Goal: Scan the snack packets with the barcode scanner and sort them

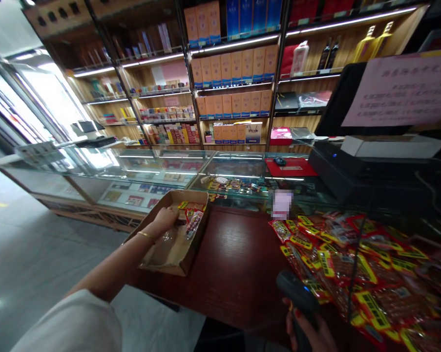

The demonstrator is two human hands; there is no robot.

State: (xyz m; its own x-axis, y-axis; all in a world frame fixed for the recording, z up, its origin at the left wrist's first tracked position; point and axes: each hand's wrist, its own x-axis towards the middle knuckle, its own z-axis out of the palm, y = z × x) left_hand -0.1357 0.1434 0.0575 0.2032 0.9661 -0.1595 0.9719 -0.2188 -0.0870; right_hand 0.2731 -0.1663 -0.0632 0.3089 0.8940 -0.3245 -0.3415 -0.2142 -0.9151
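Observation:
My left hand [165,220] reaches into a shallow cardboard box [171,254], fingers curled down beside a few snack packets [194,222] at its far right side. What lies beneath the fingertips is mostly hidden. A handheld barcode scanner [297,288] is in my right hand [310,327], its head pointing up and left over the table. Just right of the scanner spreads a big heap of red and yellow snack packets [352,264] with clear windows.
Both box and heap rest on a dark red wooden table [235,249]. Behind it runs a glass display counter [238,171], with a red mat [291,167] and mouse on top. A monitor [337,98] stands at right, and a thin dark cable [357,244] hangs before the heap.

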